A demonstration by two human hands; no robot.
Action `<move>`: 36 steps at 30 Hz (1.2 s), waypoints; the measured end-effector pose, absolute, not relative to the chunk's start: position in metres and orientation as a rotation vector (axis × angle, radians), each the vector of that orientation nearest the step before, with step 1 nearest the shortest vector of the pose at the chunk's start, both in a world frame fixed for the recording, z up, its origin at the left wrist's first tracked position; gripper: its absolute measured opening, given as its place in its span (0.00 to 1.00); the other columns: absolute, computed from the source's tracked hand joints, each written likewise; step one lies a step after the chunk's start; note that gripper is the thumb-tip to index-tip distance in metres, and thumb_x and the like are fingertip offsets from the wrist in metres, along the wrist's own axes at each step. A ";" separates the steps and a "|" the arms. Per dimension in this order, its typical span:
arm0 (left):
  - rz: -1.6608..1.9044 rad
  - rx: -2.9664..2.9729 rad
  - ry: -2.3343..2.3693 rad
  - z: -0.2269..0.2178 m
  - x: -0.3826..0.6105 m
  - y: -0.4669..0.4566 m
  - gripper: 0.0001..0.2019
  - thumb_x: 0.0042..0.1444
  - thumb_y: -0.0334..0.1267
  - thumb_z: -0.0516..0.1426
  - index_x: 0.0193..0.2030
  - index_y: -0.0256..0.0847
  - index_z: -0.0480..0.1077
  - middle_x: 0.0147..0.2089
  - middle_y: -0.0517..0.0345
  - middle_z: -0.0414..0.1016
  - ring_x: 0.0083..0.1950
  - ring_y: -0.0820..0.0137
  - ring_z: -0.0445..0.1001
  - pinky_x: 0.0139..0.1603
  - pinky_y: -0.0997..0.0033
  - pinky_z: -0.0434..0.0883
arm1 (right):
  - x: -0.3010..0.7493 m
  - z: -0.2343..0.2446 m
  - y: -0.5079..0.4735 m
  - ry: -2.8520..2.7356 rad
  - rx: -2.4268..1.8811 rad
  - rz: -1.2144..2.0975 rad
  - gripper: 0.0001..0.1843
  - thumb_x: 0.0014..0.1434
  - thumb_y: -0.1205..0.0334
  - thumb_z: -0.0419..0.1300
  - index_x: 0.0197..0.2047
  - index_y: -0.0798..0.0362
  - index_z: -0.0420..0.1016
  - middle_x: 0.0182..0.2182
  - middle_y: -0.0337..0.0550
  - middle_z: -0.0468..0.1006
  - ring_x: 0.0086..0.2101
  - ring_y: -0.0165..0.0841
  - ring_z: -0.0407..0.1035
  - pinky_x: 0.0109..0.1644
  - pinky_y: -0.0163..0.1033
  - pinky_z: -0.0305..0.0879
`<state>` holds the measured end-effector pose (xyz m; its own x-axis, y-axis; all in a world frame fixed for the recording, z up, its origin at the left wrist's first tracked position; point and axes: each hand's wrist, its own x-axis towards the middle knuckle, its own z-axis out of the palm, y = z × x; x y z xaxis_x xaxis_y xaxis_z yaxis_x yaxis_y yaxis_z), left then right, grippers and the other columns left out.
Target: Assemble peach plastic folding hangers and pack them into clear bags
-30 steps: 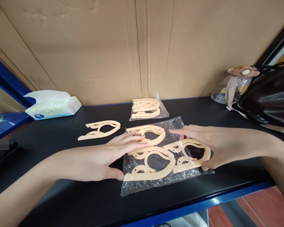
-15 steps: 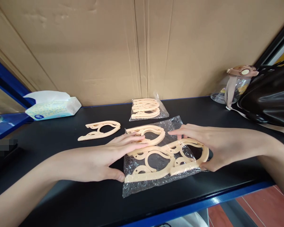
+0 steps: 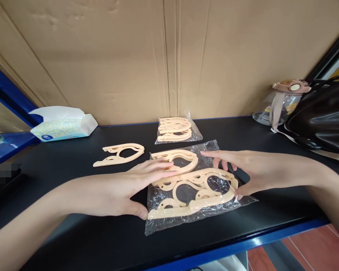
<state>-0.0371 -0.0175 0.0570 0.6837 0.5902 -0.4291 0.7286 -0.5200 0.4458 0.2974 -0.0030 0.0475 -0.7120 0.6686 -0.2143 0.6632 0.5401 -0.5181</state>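
Observation:
A clear plastic bag [image 3: 158,225] lies flat on the black tabletop with cream folding hangers inside it. One folded hanger [image 3: 192,162] is at the bag's far side, and further hanger parts [image 3: 214,200] overlap nearer to me. My left hand [image 3: 110,194] rests on the bag's left edge, fingers stretched over the far hanger and thumb at the near left corner. On the other side, my right hand [image 3: 251,167] is spread, its thumb touching the rounded right end of the near hangers. Its index finger reaches over the bag's far part.
A loose folded hanger [image 3: 130,160] lies left of the bag. Behind is a second bag of hangers [image 3: 175,130]. A tissue pack [image 3: 63,124] stands back left; a strapped water bottle [image 3: 288,101] and a black bag [image 3: 324,116] are at the right. Cardboard [image 3: 115,60] backs the table.
The near right hanger has slid left, further into the bag and over the other. My right hand's fingers have opened wider. The left hand has stayed in place.

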 end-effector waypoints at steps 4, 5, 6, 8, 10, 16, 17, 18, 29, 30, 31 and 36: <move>-0.299 2.308 0.988 0.055 -0.039 -0.017 0.40 0.58 0.44 0.59 0.69 0.67 0.37 0.74 0.72 0.31 0.74 0.59 0.30 0.71 0.52 0.41 | 0.284 0.045 -0.005 -2.736 -1.073 0.930 0.53 0.50 0.50 0.66 0.71 0.37 0.38 0.49 0.40 0.72 0.41 0.36 0.69 0.44 0.39 0.66; -0.290 2.316 0.983 0.055 -0.039 -0.017 0.41 0.58 0.44 0.59 0.70 0.66 0.36 0.75 0.71 0.31 0.74 0.58 0.31 0.71 0.52 0.41 | 0.280 0.044 -0.005 -2.721 -1.053 0.930 0.53 0.50 0.49 0.66 0.71 0.37 0.38 0.49 0.40 0.72 0.40 0.35 0.68 0.44 0.39 0.66; -0.282 2.323 0.979 0.055 -0.039 -0.017 0.41 0.58 0.45 0.59 0.70 0.65 0.36 0.75 0.69 0.31 0.74 0.58 0.31 0.71 0.51 0.42 | 0.278 0.044 -0.005 -2.701 -1.035 0.936 0.52 0.51 0.49 0.66 0.71 0.37 0.39 0.48 0.40 0.72 0.39 0.34 0.68 0.42 0.39 0.66; -0.279 2.329 0.978 0.055 -0.038 -0.017 0.41 0.58 0.46 0.59 0.70 0.63 0.35 0.75 0.67 0.31 0.74 0.57 0.32 0.71 0.51 0.42 | 0.274 0.041 -0.004 -2.653 -1.020 0.967 0.50 0.52 0.50 0.66 0.70 0.37 0.41 0.46 0.40 0.73 0.37 0.33 0.68 0.39 0.38 0.67; -0.278 2.333 0.977 0.055 -0.038 -0.017 0.41 0.58 0.46 0.58 0.70 0.63 0.35 0.75 0.67 0.31 0.74 0.57 0.32 0.71 0.51 0.43 | 0.272 0.038 -0.003 -2.604 -0.998 1.038 0.48 0.52 0.52 0.66 0.70 0.37 0.43 0.46 0.40 0.73 0.35 0.31 0.69 0.36 0.36 0.67; -0.233 2.344 0.954 0.055 -0.036 -0.017 0.40 0.58 0.47 0.58 0.70 0.63 0.36 0.75 0.68 0.32 0.74 0.57 0.33 0.71 0.54 0.44 | 0.268 0.028 -0.001 -2.526 -0.872 1.197 0.46 0.54 0.56 0.66 0.69 0.35 0.45 0.47 0.38 0.72 0.32 0.27 0.68 0.34 0.33 0.65; -0.229 2.340 0.956 0.055 -0.035 -0.017 0.40 0.59 0.47 0.58 0.70 0.63 0.36 0.75 0.68 0.32 0.74 0.57 0.33 0.71 0.54 0.44 | 0.268 0.027 -0.001 -2.530 -0.864 1.189 0.46 0.53 0.56 0.66 0.69 0.35 0.45 0.46 0.37 0.72 0.32 0.27 0.67 0.33 0.32 0.65; -0.227 2.338 0.958 0.056 -0.035 -0.017 0.40 0.59 0.47 0.58 0.70 0.63 0.36 0.75 0.68 0.32 0.74 0.57 0.33 0.71 0.54 0.44 | 0.267 0.026 -0.001 -2.535 -0.860 1.180 0.46 0.53 0.56 0.66 0.68 0.35 0.46 0.44 0.37 0.72 0.32 0.27 0.66 0.33 0.32 0.64; -0.234 2.358 0.956 0.055 -0.035 -0.018 0.40 0.59 0.46 0.57 0.70 0.64 0.36 0.75 0.69 0.32 0.74 0.55 0.34 0.71 0.53 0.44 | 0.264 0.019 0.000 -2.577 -0.910 1.184 0.47 0.52 0.53 0.67 0.68 0.43 0.47 0.28 0.31 0.68 0.27 0.27 0.64 0.31 0.32 0.63; -0.241 2.374 0.954 0.056 -0.035 -0.019 0.39 0.60 0.44 0.57 0.70 0.65 0.36 0.75 0.70 0.32 0.74 0.55 0.35 0.71 0.52 0.44 | 0.265 0.019 0.000 -2.580 -0.907 1.191 0.47 0.53 0.53 0.67 0.69 0.42 0.45 0.28 0.31 0.68 0.27 0.27 0.64 0.31 0.32 0.63; -0.245 2.397 0.957 0.058 -0.036 -0.019 0.38 0.60 0.41 0.56 0.70 0.65 0.36 0.75 0.71 0.32 0.74 0.54 0.35 0.71 0.52 0.46 | 0.266 0.019 0.000 -2.583 -0.903 1.197 0.48 0.53 0.53 0.67 0.69 0.42 0.44 0.28 0.31 0.69 0.27 0.27 0.64 0.32 0.32 0.63; -0.090 2.424 1.218 0.069 -0.041 -0.024 0.25 0.59 0.50 0.54 0.63 0.57 0.58 0.66 0.61 0.60 0.60 0.56 0.66 0.55 0.64 0.69 | 0.270 0.024 0.002 -2.595 -0.909 1.246 0.48 0.55 0.52 0.64 0.70 0.42 0.40 0.30 0.33 0.72 0.29 0.28 0.67 0.34 0.34 0.66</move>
